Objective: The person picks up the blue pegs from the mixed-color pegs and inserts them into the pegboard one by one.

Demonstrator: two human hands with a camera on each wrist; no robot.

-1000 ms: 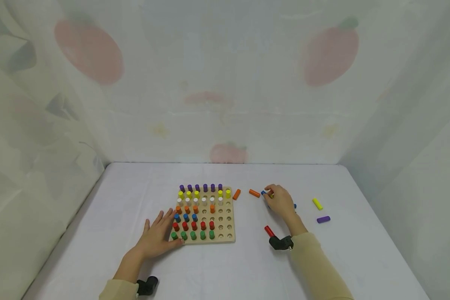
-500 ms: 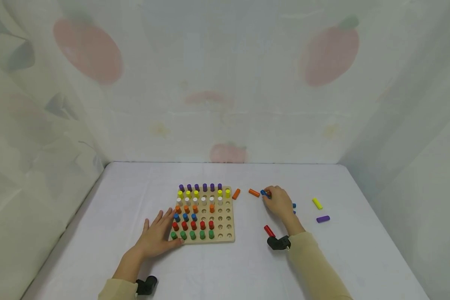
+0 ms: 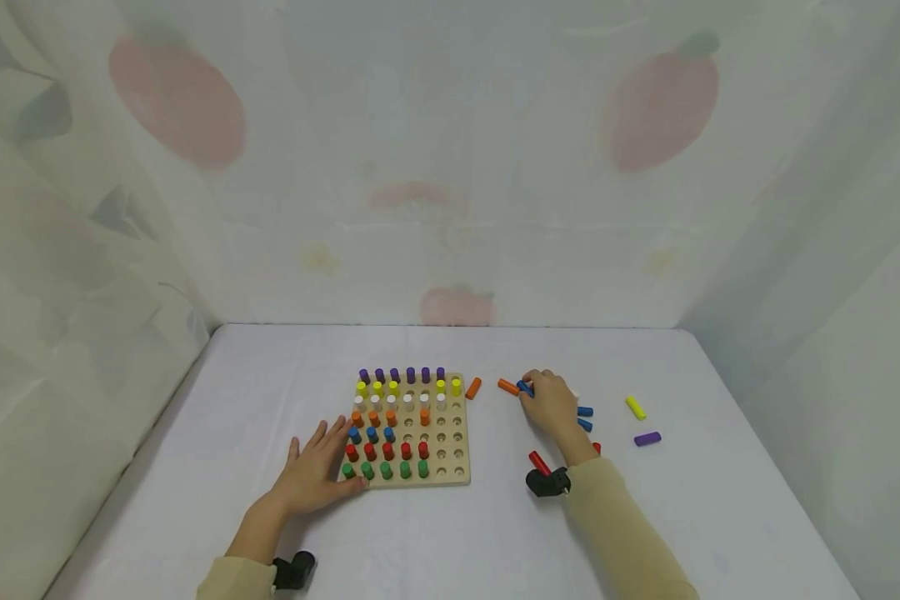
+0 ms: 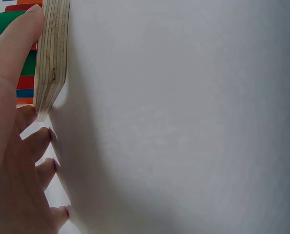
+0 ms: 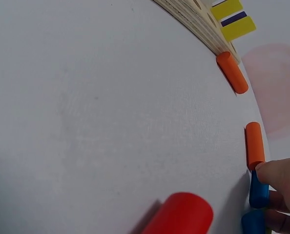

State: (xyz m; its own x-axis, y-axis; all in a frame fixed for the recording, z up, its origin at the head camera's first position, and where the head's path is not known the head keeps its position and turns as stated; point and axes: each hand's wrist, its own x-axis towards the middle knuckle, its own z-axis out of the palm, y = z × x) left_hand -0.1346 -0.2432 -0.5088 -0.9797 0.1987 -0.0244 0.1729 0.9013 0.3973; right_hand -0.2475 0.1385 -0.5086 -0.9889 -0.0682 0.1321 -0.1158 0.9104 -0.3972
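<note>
A wooden pegboard point(image 3: 453, 475) bears upright coloured pegs in rows. My left hand point(image 3: 311, 477) rests at its left side, fingers spread; in the left wrist view its thumb point(image 4: 25, 29) lies on the board's near edge, beside a green peg point(image 4: 7, 22). Right of the board, my right hand point(image 3: 553, 407) pinches a blue peg point(image 3: 525, 388) between thumb and fingers. That blue peg point(image 5: 258, 189) sits end to end with an orange peg point(image 5: 254, 144) in the right wrist view. Another blue peg point(image 5: 254, 222) lies just under the fingers.
A second orange peg point(image 3: 473, 388) lies at the board's right edge. Two blue pegs point(image 3: 585, 412) lie right of my right hand. A red peg point(image 3: 538, 462) lies by the black wrist camera point(image 3: 547, 482). Farther right are a yellow peg point(image 3: 635, 407) and a purple peg point(image 3: 647, 438).
My right hand has shifted slightly left, with the blue peg now close against the orange one. Blue pegs and a red end beyond the wrist have come into sight. My left hand stays put.
</note>
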